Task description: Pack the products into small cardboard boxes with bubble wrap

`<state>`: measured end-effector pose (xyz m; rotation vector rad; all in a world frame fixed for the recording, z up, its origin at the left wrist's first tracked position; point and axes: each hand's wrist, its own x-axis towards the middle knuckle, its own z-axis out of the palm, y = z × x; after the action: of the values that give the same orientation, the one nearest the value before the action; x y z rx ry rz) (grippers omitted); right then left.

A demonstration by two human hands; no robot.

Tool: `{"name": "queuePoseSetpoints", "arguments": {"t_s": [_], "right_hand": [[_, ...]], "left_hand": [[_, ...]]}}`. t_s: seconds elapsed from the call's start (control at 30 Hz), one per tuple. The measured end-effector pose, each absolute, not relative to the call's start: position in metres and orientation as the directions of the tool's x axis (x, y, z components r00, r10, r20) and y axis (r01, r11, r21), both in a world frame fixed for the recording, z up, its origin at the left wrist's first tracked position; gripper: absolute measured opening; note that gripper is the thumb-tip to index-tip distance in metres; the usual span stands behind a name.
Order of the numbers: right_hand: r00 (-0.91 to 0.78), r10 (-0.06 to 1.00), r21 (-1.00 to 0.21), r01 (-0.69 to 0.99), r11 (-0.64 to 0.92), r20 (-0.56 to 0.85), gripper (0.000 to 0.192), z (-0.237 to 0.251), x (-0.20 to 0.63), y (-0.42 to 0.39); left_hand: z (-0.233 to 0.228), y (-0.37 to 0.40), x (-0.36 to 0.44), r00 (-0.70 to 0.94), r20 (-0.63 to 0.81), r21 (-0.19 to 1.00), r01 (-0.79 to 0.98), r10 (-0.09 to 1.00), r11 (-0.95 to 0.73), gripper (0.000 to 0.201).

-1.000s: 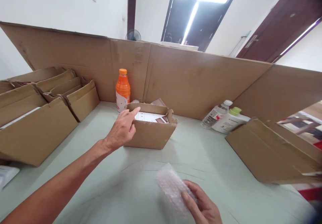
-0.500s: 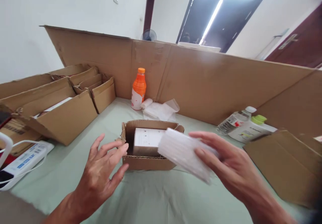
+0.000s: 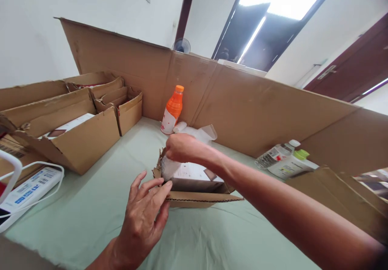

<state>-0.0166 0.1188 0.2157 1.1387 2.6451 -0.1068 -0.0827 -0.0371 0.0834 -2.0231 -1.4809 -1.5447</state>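
Two hands show: the left hand (image 3: 142,217) and the right hand (image 3: 182,148). One small open cardboard box (image 3: 197,193) sits on the table (image 3: 91,205), holding one white carton (image 3: 194,172) and one bubble-wrap piece (image 3: 167,168). Two larger cardboard boxes (image 3: 75,140) stand at the left. There are one orange bottle (image 3: 172,110), one clear bottle (image 3: 274,155), one green-capped bottle (image 3: 292,164) and one power strip (image 3: 30,189).

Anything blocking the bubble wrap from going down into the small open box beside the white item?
Nothing visible. The right hand holds the bubble wrap at the left end of the small box, beside the white item; the left hand touches the near-left wall.
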Motion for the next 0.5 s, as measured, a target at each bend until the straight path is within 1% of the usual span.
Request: {"name": "queuePoseSetpoints", "arguments": {"t_s": [0.1, 0.2, 0.27, 0.3, 0.37, 0.4, 0.43, 0.5], "right_hand": [[-0.679, 0.700, 0.037, 0.712, 0.702, -0.221, 0.021, 0.203, -0.017, 0.114], [-0.708, 0.673, -0.048, 0.696, 0.717, -0.215, 0.028, 0.193, -0.004, 0.115], [-0.718, 0.673, -0.073, 0.691, 0.719, -0.178, 0.029, 0.188, 0.003, 0.117], [-0.719, 0.677, -0.064, 0.691, 0.720, -0.156, 0.028, 0.184, 0.004, 0.117], [-0.723, 0.680, -0.022, 0.687, 0.726, -0.123, 0.027, 0.177, 0.002, 0.116], [-0.725, 0.679, -0.010, 0.685, 0.729, -0.117, 0.026, 0.174, 0.000, 0.115], [-0.726, 0.679, -0.006, 0.684, 0.730, -0.110, 0.025, 0.172, -0.002, 0.113], [-0.730, 0.681, -0.020, 0.683, 0.730, -0.058, 0.024, 0.175, -0.002, 0.109]], "left_hand": [[0.081, -0.037, -0.084, -0.049, 0.812, 0.396, 0.778, 0.581, -0.487, 0.054], [0.079, -0.040, -0.085, -0.056, 0.820, 0.406, 0.758, 0.569, -0.510, 0.053], [0.076, -0.043, -0.087, -0.106, 0.834, 0.426, 0.747, 0.542, -0.510, 0.056], [0.073, -0.043, -0.087, -0.158, 0.835, 0.452, 0.743, 0.528, -0.493, 0.057], [0.064, -0.043, -0.088, -0.301, 0.798, 0.548, 0.722, 0.522, -0.423, 0.059], [0.059, -0.041, -0.087, -0.370, 0.754, 0.613, 0.693, 0.542, -0.380, 0.059], [0.052, -0.039, -0.086, -0.427, 0.691, 0.685, 0.646, 0.584, -0.338, 0.058], [0.039, -0.033, -0.083, -0.473, 0.511, 0.825, 0.505, 0.718, -0.254, 0.056]]}}
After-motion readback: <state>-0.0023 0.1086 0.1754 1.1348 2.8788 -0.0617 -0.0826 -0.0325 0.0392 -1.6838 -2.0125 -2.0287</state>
